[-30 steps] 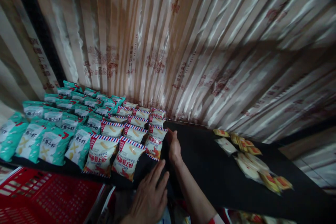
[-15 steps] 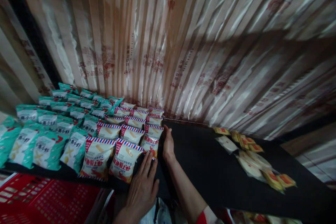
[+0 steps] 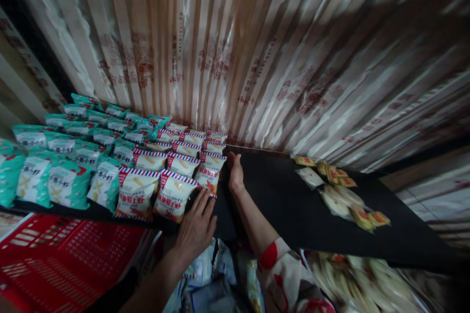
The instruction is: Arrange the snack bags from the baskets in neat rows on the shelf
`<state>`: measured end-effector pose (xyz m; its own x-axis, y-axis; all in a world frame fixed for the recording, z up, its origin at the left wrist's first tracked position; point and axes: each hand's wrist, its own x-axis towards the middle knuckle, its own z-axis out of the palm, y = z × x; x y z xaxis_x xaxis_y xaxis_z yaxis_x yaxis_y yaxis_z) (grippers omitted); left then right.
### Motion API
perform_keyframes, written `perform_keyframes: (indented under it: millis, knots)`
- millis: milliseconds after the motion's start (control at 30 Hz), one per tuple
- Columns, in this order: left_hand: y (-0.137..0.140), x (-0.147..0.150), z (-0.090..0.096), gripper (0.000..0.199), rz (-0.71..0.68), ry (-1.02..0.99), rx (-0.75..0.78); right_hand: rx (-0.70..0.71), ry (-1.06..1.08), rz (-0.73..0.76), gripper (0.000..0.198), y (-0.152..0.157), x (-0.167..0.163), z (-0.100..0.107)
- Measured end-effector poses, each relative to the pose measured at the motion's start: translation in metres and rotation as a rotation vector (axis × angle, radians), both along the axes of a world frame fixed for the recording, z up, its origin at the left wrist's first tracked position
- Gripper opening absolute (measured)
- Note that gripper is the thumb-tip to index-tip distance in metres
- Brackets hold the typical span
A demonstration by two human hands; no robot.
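Observation:
My left hand [image 3: 199,222] rests with its fingers stretched against the lower front of a snack bag [image 3: 208,172] with a red, white and blue striped top edge. On that bag's right side stands my right hand [image 3: 235,172], palm turned toward the row and fingers extended. It is close to the bag; whether it touches cannot be made out. More striped bags fill the rows behind and to the left, among them two front ones, a left bag [image 3: 136,193] and a right bag [image 3: 174,195]. Teal snack bags [image 3: 69,184] stand in rows further left.
The bags stand on a black shelf [image 3: 271,195]. Several small yellow packets [image 3: 340,176] and clear-wrapped pale packs [image 3: 336,201] lie on its right part. Below are a red basket [image 3: 73,254], blue-white packages [image 3: 215,293] and many pale wrapped packs [image 3: 367,279]. A pleated printed curtain [image 3: 220,58] hangs behind.
The view has tilted down, so the shelf sits higher and more of the packages below shows. Both hands keep nearly the same places at the striped bag.

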<state>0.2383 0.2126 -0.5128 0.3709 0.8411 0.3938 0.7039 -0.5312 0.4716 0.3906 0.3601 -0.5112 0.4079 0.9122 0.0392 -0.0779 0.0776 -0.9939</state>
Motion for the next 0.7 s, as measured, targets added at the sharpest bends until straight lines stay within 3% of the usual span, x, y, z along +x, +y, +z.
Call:
perform_keyframes:
  millis: [100, 233, 300, 400, 533, 700]
  knots:
    - [-0.012, 0.001, 0.008, 0.031, -0.09, -0.009, -0.074, -0.002, 0.026, -0.131, 0.06, -0.048, 0.009, 0.004]
    - [-0.029, 0.001, 0.019, 0.026, -0.313, 0.04, -0.173, 0.043, -0.186, -0.06, 0.039, -0.149, 0.014, 0.014]
    - [-0.034, 0.0, 0.023, 0.027, -0.363, 0.051, -0.191, -0.037, -0.263, 0.033, 0.034, -0.198, 0.017, 0.013]
    - [-0.042, 0.002, 0.025, 0.027, -0.401, 0.097, -0.274, -0.196, -0.551, 0.034, 0.033, -0.251, 0.029, -0.006]
    - [-0.055, 0.011, 0.019, 0.025, -0.493, 0.301, -0.414, -0.37, -0.92, -0.098, 0.039, -0.281, 0.046, -0.041]
    - [-0.07, 0.022, 0.005, 0.027, -0.541, 0.378, -0.491, -0.572, -1.062, 0.025, 0.043, -0.284, 0.051, -0.061]
